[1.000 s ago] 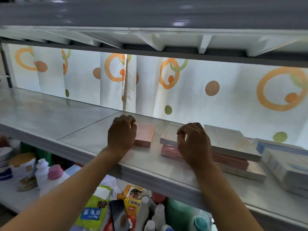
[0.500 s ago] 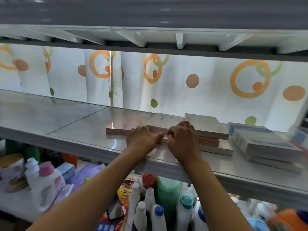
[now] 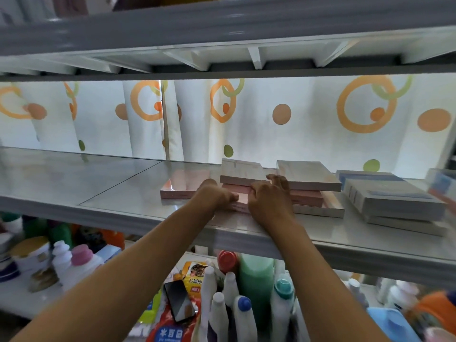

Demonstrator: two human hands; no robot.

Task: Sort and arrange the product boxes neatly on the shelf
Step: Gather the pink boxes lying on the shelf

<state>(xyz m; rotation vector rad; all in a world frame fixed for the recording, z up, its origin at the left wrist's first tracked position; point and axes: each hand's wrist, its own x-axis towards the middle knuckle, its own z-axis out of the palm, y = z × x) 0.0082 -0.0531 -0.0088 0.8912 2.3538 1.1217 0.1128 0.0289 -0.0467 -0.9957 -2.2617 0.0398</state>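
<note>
Flat product boxes lie on the glossy shelf (image 3: 118,193). A pink box (image 3: 182,187) lies alone to the left of a small stack. In the stack, a pale box (image 3: 240,172) rests on a pink box (image 3: 238,203). My left hand (image 3: 217,196) and my right hand (image 3: 269,197) meet at that pink box's front edge, fingers curled on it. To the right, another pale box (image 3: 306,175) lies on a pink box (image 3: 307,197), which lies on a pale box (image 3: 329,209). Grey-blue boxes (image 3: 392,195) are stacked further right.
A patterned curtain (image 3: 308,124) hangs behind the shelf, and an upper shelf (image 3: 222,23) is close overhead. Below stand several bottles (image 3: 256,280), tubs, packets and a black phone (image 3: 181,303). Another box (image 3: 441,181) shows at the right edge.
My left hand left the lone pink box and moved right to join my right hand at the stack's pink box. The view shifted right and closer.
</note>
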